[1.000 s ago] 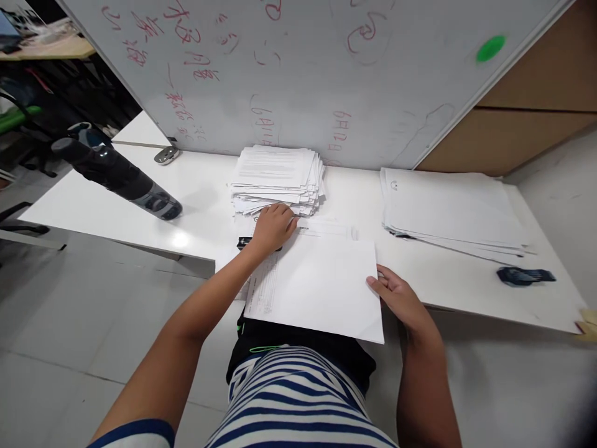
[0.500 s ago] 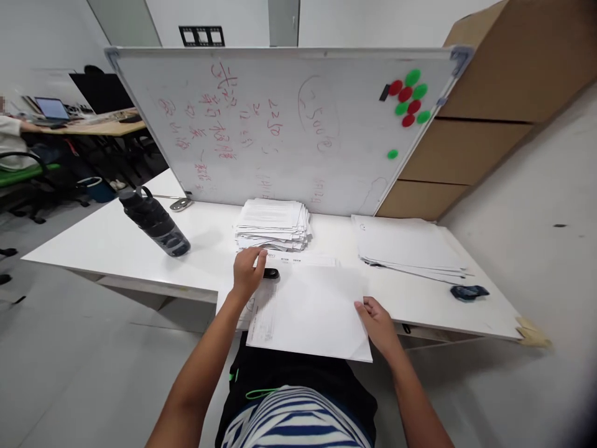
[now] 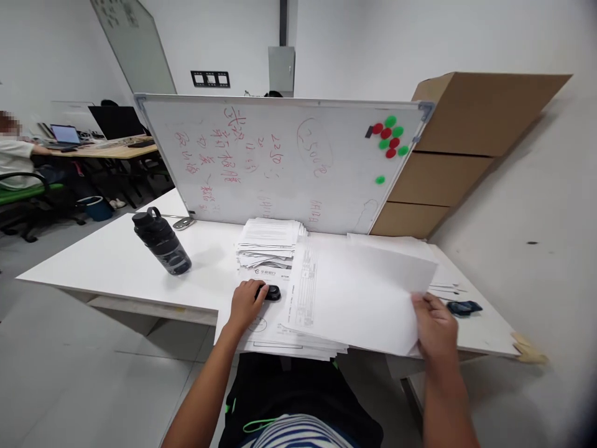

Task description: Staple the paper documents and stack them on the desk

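Note:
My right hand [image 3: 438, 330] is closed on the right edge of a white sheet of paper [image 3: 368, 292], which is raised and tilted. Print shows along the sheet's left side. Beneath it lies a stack of printed papers [image 3: 268, 339] at the table's front edge. My left hand [image 3: 247, 306] rests on the stack's left side. Its fingers are curled, with thumb and forefinger at the near end of a small black object [image 3: 273, 292], whose kind I cannot make out. Behind is a thick, uneven pile of papers [image 3: 270, 233].
A black bottle [image 3: 163, 246] stands on the white table [image 3: 112, 261] at left. More papers [image 3: 396, 239] and a dark blue item [image 3: 464, 308] lie at right. A whiteboard [image 3: 280, 162] with magnets leans behind, beside cardboard boxes [image 3: 471, 118]. Another person [image 3: 16, 149] sits far left.
My right hand has drawn the white sheet to the right and lifted it, uncovering the stack beneath. My left hand has come down beside the black object. The camera view has tilted up.

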`<state>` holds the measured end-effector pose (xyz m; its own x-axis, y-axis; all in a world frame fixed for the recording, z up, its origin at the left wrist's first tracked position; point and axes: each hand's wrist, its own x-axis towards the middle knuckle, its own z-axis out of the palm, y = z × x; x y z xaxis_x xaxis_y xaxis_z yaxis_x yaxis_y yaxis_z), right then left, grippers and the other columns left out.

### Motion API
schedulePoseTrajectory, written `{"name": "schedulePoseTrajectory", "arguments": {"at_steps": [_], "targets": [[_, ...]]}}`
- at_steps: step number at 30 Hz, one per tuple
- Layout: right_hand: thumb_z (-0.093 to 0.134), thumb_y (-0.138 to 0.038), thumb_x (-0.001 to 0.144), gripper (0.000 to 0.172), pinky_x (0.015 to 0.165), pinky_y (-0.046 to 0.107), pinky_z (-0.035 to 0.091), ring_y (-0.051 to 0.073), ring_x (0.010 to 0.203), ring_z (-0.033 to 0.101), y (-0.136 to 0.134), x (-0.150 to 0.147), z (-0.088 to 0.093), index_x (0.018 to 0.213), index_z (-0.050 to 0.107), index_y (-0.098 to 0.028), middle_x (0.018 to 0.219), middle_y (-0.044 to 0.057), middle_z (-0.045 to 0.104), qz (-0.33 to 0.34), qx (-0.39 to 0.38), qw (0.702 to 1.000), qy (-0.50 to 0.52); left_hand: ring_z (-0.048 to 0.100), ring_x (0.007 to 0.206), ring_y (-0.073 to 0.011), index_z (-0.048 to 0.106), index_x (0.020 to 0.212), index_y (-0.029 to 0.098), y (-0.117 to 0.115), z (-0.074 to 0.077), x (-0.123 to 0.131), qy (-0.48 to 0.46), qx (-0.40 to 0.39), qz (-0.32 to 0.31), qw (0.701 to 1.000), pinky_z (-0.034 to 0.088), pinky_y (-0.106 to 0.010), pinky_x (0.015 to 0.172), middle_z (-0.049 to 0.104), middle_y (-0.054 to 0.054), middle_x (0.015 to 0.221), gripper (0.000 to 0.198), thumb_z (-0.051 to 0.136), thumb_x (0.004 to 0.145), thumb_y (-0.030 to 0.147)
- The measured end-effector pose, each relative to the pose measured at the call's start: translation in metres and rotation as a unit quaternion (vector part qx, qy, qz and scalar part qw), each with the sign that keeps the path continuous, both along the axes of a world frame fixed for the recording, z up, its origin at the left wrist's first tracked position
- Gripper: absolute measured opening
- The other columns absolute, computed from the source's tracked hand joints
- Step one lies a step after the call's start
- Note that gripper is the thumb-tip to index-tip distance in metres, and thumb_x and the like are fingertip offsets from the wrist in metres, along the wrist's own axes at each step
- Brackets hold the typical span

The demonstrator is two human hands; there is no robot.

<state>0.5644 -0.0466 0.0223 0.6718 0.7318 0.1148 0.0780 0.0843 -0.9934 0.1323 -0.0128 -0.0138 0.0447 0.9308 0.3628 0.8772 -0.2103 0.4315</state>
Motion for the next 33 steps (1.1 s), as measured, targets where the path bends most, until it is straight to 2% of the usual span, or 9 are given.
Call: {"name": "schedulePoseTrajectory", "arguments": {"at_steps": [3, 5, 10, 14, 16, 18, 23, 28, 33], "targets": [[0.081, -0.055, 0.064, 0.051, 0.061, 0.028, 0.050, 0.017, 0.067, 0.062, 0.001, -0.011, -0.020, 0.095, 0.072, -0.016, 0.081, 0.004, 0.073, 0.029, -0.016, 0.999, 0.040, 0.058, 0.095, -0.0227, 0.067, 0.102, 0.023, -0.001, 0.001, 0.000, -0.005, -0.003, 0.008, 1.000, 0.041, -0.036, 0.084, 0.070, -0.006, 0.101, 0.038, 0.037, 0.100, 0.046], [0.082, -0.054, 0.062, 0.052, 0.061, 0.029, 0.050, 0.016, 0.066, 0.062, -0.001, -0.016, -0.028, 0.095, 0.072, -0.016, 0.081, 0.003, 0.073, 0.013, -0.018, 0.998, 0.065, 0.058, 0.096, -0.0227, 0.067, 0.103, 0.023, -0.001, 0.000, -0.002, -0.011, -0.014, 0.004, 1.000, 0.041, -0.036, 0.086, 0.070, -0.006, 0.103, 0.037, 0.038, 0.100, 0.046], [0.084, -0.052, 0.059, 0.052, 0.059, 0.028, 0.050, 0.016, 0.064, 0.062, -0.004, -0.018, -0.037, 0.094, 0.071, -0.016, 0.079, 0.002, 0.072, -0.008, -0.024, 0.995, 0.093, 0.059, 0.100, -0.0261, 0.065, 0.113, 0.023, 0.001, -0.001, -0.008, 0.003, -0.032, -0.022, 0.999, 0.044, -0.038, 0.085, 0.070, -0.007, 0.108, 0.040, 0.065, 0.084, 0.051], [0.080, -0.055, 0.063, 0.052, 0.060, 0.030, 0.053, 0.018, 0.067, 0.065, -0.008, -0.023, -0.045, 0.096, 0.070, -0.016, 0.081, 0.004, 0.074, 0.022, -0.044, 0.996, 0.076, 0.061, 0.099, -0.0261, 0.065, 0.111, 0.025, 0.000, 0.001, -0.012, 0.003, -0.046, -0.034, 0.998, 0.045, -0.037, 0.082, 0.070, -0.006, 0.106, 0.034, 0.065, 0.085, 0.046], [0.078, -0.056, 0.066, 0.051, 0.062, 0.031, 0.054, 0.020, 0.070, 0.067, -0.008, -0.031, -0.049, 0.098, 0.069, -0.017, 0.084, 0.004, 0.075, 0.051, -0.059, 0.994, 0.075, 0.062, 0.096, -0.0256, 0.065, 0.109, 0.025, -0.002, 0.003, -0.021, 0.000, -0.040, -0.003, 0.999, 0.045, -0.037, 0.082, 0.071, -0.007, 0.104, 0.032, 0.061, 0.087, 0.047], [0.076, -0.056, 0.068, 0.049, 0.065, 0.033, 0.056, 0.022, 0.074, 0.069, -0.007, -0.042, -0.053, 0.098, 0.069, -0.018, 0.086, 0.005, 0.076, 0.087, -0.074, 0.991, 0.076, 0.063, 0.096, -0.0261, 0.065, 0.109, 0.023, -0.005, 0.005, -0.037, 0.001, -0.020, 0.068, 0.998, 0.045, -0.037, 0.082, 0.071, -0.008, 0.104, 0.035, 0.059, 0.088, 0.050], [0.069, -0.056, 0.075, 0.047, 0.074, 0.036, 0.058, 0.026, 0.086, 0.072, 0.008, -0.081, -0.058, 0.104, 0.066, -0.018, 0.093, 0.008, 0.077, 0.164, -0.107, 0.980, 0.033, 0.062, 0.099, -0.0291, 0.065, 0.113, 0.019, 0.003, 0.009, -0.098, 0.047, -0.032, 0.229, 0.972, 0.043, -0.037, 0.080, 0.070, -0.012, 0.106, 0.044, 0.056, 0.088, 0.054], [0.067, -0.054, 0.079, 0.066, 0.071, 0.038, 0.058, 0.028, 0.086, 0.073, 0.031, -0.110, -0.049, 0.134, 0.054, -0.020, 0.102, 0.010, 0.076, 0.259, -0.149, 0.954, -0.027, 0.060, 0.101, -0.0304, 0.065, 0.114, 0.016, 0.024, 0.006, -0.130, 0.092, -0.069, 0.275, 0.954, 0.041, -0.036, 0.078, 0.068, -0.014, 0.107, 0.045, 0.053, 0.090, 0.052], [0.072, -0.053, 0.075, 0.069, 0.071, 0.037, 0.058, 0.028, 0.085, 0.074, 0.038, -0.103, -0.042, 0.134, 0.058, -0.019, 0.101, 0.010, 0.077, 0.327, -0.167, 0.930, -0.014, 0.057, 0.103, -0.0313, 0.063, 0.116, 0.014, 0.030, -0.005, -0.125, 0.120, -0.016, 0.307, 0.944, 0.041, -0.037, 0.081, 0.065, -0.016, 0.107, 0.047, 0.048, 0.092, 0.052]]}}
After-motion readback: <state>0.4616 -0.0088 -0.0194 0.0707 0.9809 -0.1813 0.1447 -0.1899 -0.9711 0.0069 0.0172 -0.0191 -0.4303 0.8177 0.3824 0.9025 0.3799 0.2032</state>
